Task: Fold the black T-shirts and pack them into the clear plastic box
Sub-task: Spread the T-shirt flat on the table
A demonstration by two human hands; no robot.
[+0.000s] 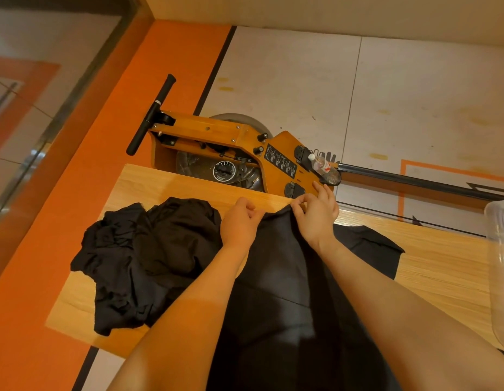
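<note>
A black T-shirt (284, 277) lies spread lengthwise on the wooden table (166, 182), reaching from the far edge toward me. My left hand (239, 221) pinches its far edge on the left side. My right hand (318, 213) pinches the same far edge a little to the right. A crumpled heap of black T-shirts (149, 258) sits on the table's left part. The clear plastic box (501, 272) shows only partly at the right border.
Beyond the table's far edge stands a wooden rowing machine (231, 142) with a black handle and a plastic water bottle (321, 165) in its holder. An orange floor strip (76, 165) runs along the left. Bare wood lies right of the shirt.
</note>
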